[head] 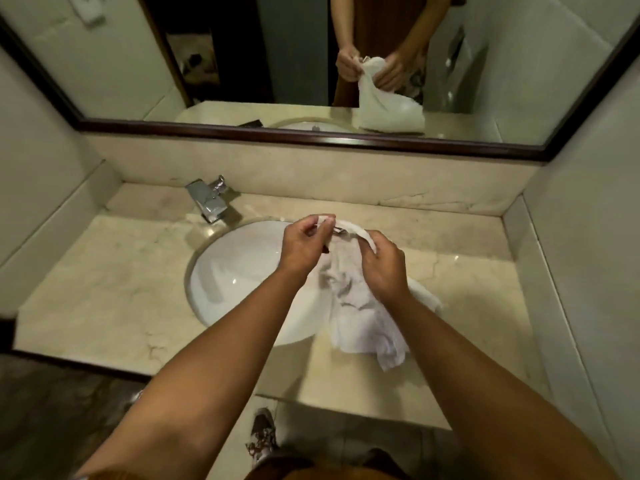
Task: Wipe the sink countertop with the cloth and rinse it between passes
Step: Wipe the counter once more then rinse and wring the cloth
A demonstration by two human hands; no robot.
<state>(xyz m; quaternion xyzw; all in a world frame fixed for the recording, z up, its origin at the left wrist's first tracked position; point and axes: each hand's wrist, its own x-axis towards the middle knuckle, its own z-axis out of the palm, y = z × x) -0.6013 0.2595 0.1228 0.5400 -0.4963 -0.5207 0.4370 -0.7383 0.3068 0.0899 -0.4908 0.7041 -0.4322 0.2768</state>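
A white cloth (360,317) hangs from both my hands over the right side of the white oval sink (242,268). Its lower end drapes onto the beige marble countertop (104,289) at the basin's right edge. My left hand (304,244) pinches the cloth's top edge between fingers and thumb. Just to the right, my right hand (384,268) grips the same top edge, knuckles up. The middle of the cloth is bunched and partly hidden under my right hand and wrist.
A chrome tap (209,199) stands at the basin's back left; no water is visibly running. A dark-framed mirror (311,136) spans the wall above the marble backsplash. Tiled walls close in on both sides. My shoe (263,434) shows on the floor below the counter's front edge.
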